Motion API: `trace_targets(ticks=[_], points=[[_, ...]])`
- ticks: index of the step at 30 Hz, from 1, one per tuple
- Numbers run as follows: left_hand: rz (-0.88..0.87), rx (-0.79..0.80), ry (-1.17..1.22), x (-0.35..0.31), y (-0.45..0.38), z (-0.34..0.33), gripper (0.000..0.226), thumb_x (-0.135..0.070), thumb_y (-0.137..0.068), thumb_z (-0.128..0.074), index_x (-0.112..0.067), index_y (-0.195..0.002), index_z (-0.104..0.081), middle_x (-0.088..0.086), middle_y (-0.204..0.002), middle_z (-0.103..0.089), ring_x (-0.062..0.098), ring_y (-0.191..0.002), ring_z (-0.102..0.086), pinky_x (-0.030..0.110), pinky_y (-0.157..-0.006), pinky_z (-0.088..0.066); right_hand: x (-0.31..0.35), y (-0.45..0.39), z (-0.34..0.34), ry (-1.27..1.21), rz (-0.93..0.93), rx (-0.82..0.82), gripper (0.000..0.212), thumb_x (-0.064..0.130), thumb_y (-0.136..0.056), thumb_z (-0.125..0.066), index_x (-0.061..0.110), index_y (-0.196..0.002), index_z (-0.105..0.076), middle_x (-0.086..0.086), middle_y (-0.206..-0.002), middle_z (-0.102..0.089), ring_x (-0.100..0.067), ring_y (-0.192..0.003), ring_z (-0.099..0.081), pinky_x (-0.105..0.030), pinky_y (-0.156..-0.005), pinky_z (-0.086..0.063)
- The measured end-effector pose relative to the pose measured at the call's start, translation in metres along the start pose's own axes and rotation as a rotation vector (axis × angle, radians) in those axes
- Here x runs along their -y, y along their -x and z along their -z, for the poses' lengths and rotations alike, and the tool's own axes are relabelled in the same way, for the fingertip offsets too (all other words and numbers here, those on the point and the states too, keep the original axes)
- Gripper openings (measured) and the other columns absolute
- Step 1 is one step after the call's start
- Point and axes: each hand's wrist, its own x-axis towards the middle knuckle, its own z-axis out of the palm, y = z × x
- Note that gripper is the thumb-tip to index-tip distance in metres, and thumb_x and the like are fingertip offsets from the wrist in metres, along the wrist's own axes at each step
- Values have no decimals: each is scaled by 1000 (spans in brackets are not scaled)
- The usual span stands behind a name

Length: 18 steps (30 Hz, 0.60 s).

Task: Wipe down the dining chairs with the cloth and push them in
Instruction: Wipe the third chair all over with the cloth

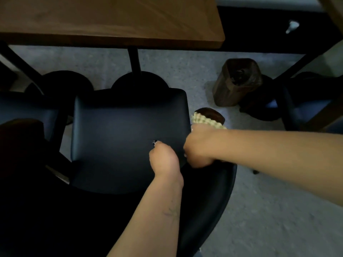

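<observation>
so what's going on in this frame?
A person leans over a dark dining chair pulled out from the wooden table. The left hand rests on the seat; the right hand grips its right edge. No cloth is clearly visible. A sandalled foot stands beside the chair.

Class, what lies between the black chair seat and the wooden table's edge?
In the head view, grey floor and the table's black leg lie between chair seat and table.
</observation>
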Motion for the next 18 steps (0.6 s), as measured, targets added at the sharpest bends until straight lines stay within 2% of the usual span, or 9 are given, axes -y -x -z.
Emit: trace_targets(ticks=[2,5,7,8,10,12,14,15,18], points=[[-9,-13,11,-1,3,0,28,-29,-105,-36,-13,-119,-54,1,-102,-59,6,-72,-47,26,-81,-31,-9,20,-5,-45,-22,-179,25,28,-96,-42,21,-105,-64,-3,-109,-65,-29,-111,-55,-46,-99,-34],[-81,58,-118,1,8,-3,18,-27,-103,-40,-15,-103,-54,-3,-88,-56,6,-71,-47,25,-70,-39,-41,10,-7,-251,-127,-312,34,32,-97,-37,19,-111,-65,-3,-122,-61,-28,-123,-47,-46,-106,-30],[-144,186,-307,6,15,-9,13,-24,-100,-45,-21,-93,-55,-7,-85,-57,5,-73,-51,24,-70,-44,-54,-11,-5,-672,-214,-333,36,30,-97,-40,11,-114,-65,-10,-126,-60,-31,-118,-52,-39,-99,-41],[-183,254,-425,10,19,-12,11,-25,-99,-47,-25,-95,-57,-7,-92,-62,6,-80,-57,25,-75,-48,-58,-18,-2,-920,-308,-361,36,27,-97,-41,6,-115,-64,-14,-125,-61,-33,-114,-54,-34,-93,-44],[-275,376,-657,18,22,-15,24,-34,-97,-47,-28,-117,-59,-4,-117,-65,14,-103,-61,34,-96,-49,-75,-33,-8,-1399,-436,-401,32,18,-97,-42,-2,-111,-62,-19,-116,-61,-35,-107,-56,-34,-86,-45],[-308,447,-776,21,24,-16,42,-42,-99,-41,-34,-140,-48,-7,-136,-57,16,-122,-54,39,-109,-40,-86,-37,-22,-1752,-454,-461,22,9,-91,-44,2,-89,-65,-17,-86,-53,-31,-84,-52,-41,-74,-45],[-333,489,-838,20,26,-17,47,-45,-102,-35,-41,-149,-35,-13,-149,-43,13,-136,-42,34,-115,-31,-86,-39,-43,-2157,-497,-512,24,12,-85,-45,13,-62,-50,-8,-58,-43,-25,-60,-47,-33,-55,-39],[-344,502,-861,20,24,-16,48,-45,-102,-33,-42,-150,-32,-15,-152,-39,11,-138,-38,32,-115,-29,-82,-42,-57,-2359,-504,-504,27,15,-86,-43,14,-59,-45,-6,-51,-41,-22,-51,-46,-28,-51,-37],[-383,517,-909,22,20,-17,49,-50,-98,-31,-45,-147,-35,-16,-151,-41,10,-137,-40,34,-116,-30,-61,-38,-74,-2621,-350,-675,27,19,-91,-44,8,-71,-59,-10,-62,-54,-21,-57,-55,-29,-60,-44]])
